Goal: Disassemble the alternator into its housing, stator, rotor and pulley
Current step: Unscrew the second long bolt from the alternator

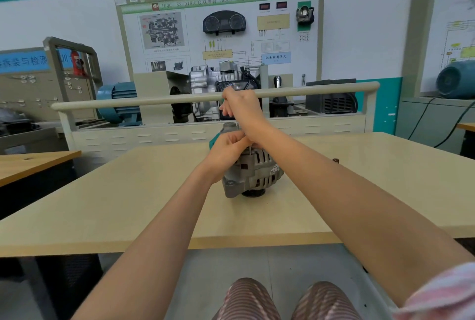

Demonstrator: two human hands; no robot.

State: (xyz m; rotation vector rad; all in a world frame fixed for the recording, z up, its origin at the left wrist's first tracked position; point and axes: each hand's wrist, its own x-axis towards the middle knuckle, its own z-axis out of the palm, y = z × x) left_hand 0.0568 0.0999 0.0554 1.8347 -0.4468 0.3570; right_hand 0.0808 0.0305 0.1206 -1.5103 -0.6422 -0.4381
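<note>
On the training board (pixel 221 34) behind the table, the green header strip (pixel 218 2) carries a title that reads roughly "JDQC BS 018 大众双离合 (DSG) 变速器实训台"; the letters are blurred, so some signs are uncertain. Low on the right part of this board, a light blue label (pixel 276 57) says "仪表控制单元". The small captions under the board's diagrams are too small to read. Far left of the board, a blue sign (pixel 24 62) on a tool cabinet shows mirrored characters, about "装与检测". The alternator (pixel 253 168) has a white sticker, not readable.
</note>
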